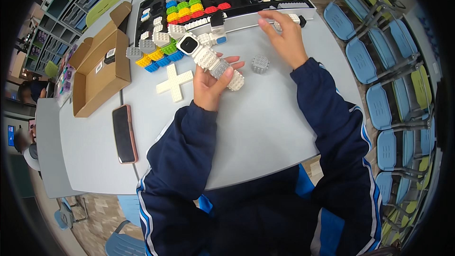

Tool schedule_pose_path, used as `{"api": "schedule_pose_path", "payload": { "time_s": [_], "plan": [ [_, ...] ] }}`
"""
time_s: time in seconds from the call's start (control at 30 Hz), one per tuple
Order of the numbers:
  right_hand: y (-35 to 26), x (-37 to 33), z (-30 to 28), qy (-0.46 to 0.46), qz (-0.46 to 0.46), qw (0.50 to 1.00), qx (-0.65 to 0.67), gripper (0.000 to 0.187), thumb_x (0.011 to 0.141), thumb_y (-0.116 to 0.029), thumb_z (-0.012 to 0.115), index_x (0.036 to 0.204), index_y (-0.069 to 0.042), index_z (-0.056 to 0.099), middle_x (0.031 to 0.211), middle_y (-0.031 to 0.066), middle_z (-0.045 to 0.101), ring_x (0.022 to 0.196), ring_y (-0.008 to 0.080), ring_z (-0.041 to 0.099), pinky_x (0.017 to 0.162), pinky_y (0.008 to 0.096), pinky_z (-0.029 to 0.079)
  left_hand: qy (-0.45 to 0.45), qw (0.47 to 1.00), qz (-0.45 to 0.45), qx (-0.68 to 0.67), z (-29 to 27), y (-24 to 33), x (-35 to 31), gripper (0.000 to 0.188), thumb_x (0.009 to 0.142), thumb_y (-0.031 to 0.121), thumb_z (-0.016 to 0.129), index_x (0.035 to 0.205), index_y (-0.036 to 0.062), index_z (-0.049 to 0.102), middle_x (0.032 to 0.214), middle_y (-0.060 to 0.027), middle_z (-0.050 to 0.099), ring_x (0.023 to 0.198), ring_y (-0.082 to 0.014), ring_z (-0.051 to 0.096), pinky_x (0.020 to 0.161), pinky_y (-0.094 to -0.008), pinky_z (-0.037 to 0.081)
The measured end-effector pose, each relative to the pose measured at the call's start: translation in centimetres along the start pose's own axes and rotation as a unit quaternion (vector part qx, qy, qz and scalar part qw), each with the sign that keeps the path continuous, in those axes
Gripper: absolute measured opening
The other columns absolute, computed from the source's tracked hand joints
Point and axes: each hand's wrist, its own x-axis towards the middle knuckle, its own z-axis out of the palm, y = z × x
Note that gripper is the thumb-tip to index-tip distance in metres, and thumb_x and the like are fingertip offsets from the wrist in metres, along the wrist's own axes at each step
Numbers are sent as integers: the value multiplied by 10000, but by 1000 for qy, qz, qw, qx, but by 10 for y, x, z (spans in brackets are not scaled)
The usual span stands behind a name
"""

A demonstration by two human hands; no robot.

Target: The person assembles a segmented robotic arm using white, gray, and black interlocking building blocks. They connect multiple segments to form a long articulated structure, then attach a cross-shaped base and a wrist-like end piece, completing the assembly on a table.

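Observation:
My left hand (pixel 209 88) is wrapped round an assembly of studded blocks (pixel 206 59), mostly white with a grey block in the middle. A white block with a dark, screen-like face (pixel 188 44) sits at its upper left end. My right hand (pixel 287 40) is raised at the right, over the near edge of the parts case, thumb and index finger apart. Just behind its fingers lies a white piece with a black end (pixel 296 19), partly hidden; I cannot tell whether they touch. A loose grey studded block (pixel 260 64) stands on the table between my hands.
A white cross-shaped plate (pixel 174 83) lies left of my left hand, below stacked coloured blocks (pixel 159 53). The black-lined parts case (pixel 227 22) spans the back. Further left are an open cardboard box (pixel 102 73) and a phone (pixel 124 134). Blue chairs (pixel 377 104) line the right.

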Motion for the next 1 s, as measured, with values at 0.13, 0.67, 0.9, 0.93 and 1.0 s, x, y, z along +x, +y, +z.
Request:
{"api": "schedule_pose_path", "payload": {
  "time_s": [0.13,0.67,0.9,0.93,1.0],
  "plan": [
    [17,31,20,-19,-62,996,-56,301,890,-345,650,990,-72,727,902,104,723,865,306,656,856,431,446,-14,998,-24,-52,3,3,2,479,937,58,588,1342,66,333,1326,-279,478,1235,-401,529,959,-526,505],
    [3,80,77,-138,205,959,-137,275,707,-386,772,811,-132,792,822,59,735,884,200,661,928,479,352,-23,999,-4,-23,-2,0,2,512,917,25,609,1346,74,335,1322,-289,479,1220,-395,540,924,-522,526],
    [4,41,20,-41,37,966,253,236,935,-172,628,1096,-5,671,859,76,711,679,134,669,618,251,484,-13,999,25,-43,-2,-5,1,414,973,91,554,1323,93,333,1364,-300,441,1274,-413,494,937,-515,521],
    [-1,27,10,-51,38,960,274,241,953,-149,602,1136,4,638,889,77,703,708,135,671,639,245,488,-5,999,35,-40,0,-4,-1,405,978,100,549,1320,98,331,1378,-300,427,1287,-413,481,942,-513,519],
    [-12,-3,-8,-70,41,946,314,261,989,-105,550,1216,22,572,948,81,686,764,138,675,681,235,498,11,998,40,-54,6,-4,-6,408,972,94,564,1309,101,333,1394,-292,417,1294,-408,477,960,-495,507]
  ]
}}
